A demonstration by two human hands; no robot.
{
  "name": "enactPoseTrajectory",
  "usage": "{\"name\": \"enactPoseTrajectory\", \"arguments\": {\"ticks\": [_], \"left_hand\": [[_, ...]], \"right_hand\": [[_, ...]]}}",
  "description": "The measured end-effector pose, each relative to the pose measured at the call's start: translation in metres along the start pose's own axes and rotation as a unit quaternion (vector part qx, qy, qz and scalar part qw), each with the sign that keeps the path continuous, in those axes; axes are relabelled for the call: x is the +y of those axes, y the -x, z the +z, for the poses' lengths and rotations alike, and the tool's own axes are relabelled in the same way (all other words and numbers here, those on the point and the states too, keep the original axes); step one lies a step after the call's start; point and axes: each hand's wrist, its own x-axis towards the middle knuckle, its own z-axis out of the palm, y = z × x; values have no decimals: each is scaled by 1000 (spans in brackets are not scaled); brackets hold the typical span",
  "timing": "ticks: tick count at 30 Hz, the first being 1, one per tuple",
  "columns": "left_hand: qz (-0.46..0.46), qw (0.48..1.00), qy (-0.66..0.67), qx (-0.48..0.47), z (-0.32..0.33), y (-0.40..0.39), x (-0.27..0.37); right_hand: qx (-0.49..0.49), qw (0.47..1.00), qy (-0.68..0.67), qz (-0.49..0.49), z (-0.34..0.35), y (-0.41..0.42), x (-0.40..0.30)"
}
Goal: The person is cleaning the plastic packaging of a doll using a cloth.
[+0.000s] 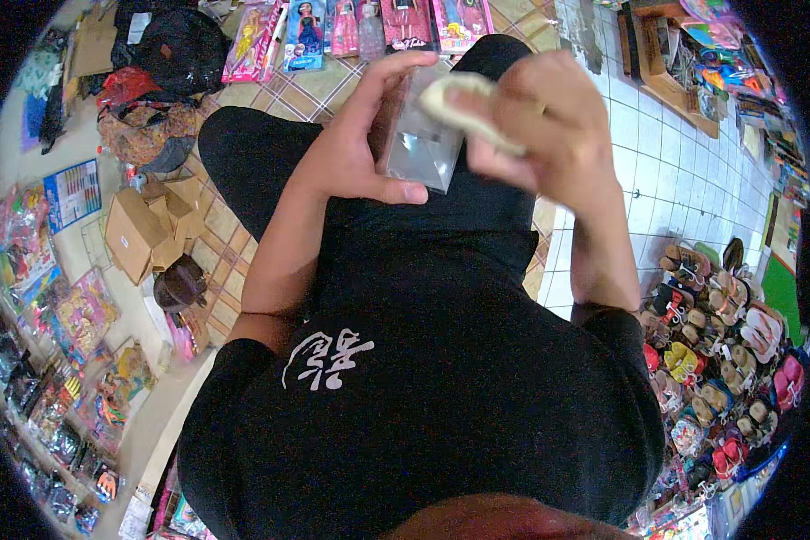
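A clear plastic box (424, 152) is held over my lap in my left hand (351, 145), with the thumb along its near edge and the fingers around its far end. My right hand (557, 128), blurred, grips a folded cream-coloured cloth (469, 101) beside the right side of the box. The cloth overlaps the upper right part of the box in the picture; whether it touches the surface cannot be told. What lies inside the box is not clear.
Boxed dolls (304, 34) stand in a row beyond my knees. Opened cardboard boxes (142, 233) and a patterned bag (145, 135) lie at the left. Many pairs of sandals (705, 324) cover the right side. Packaged toys (736, 74) are at the upper right.
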Motion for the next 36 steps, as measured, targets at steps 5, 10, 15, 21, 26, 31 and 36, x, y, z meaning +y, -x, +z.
{"name": "enactPoseTrajectory", "arguments": {"ticks": [5,10,15,21,26,31,36], "left_hand": [[-18,1000,-14,4,-1,-1,-5],[22,1000,-4,1,0,-2,-5],[14,1000,0,-8,2,-3,-3],[-3,1000,21,-3,-1,-2,-3],[16,1000,25,3,-5,-1,-5],[-15,998,61,17,-3,1,1],[-10,997,70,27,-4,1,-1]], "right_hand": [[-5,997,-66,-36,2,-4,-10],[-15,1000,-8,-14,2,-4,0],[-28,998,-48,-35,-1,-12,-22],[-24,999,25,4,-2,-6,4],[-38,996,-76,-29,-1,-4,-16],[34,999,23,0,0,-1,10],[-31,997,-70,-33,-2,-4,-17]]}}
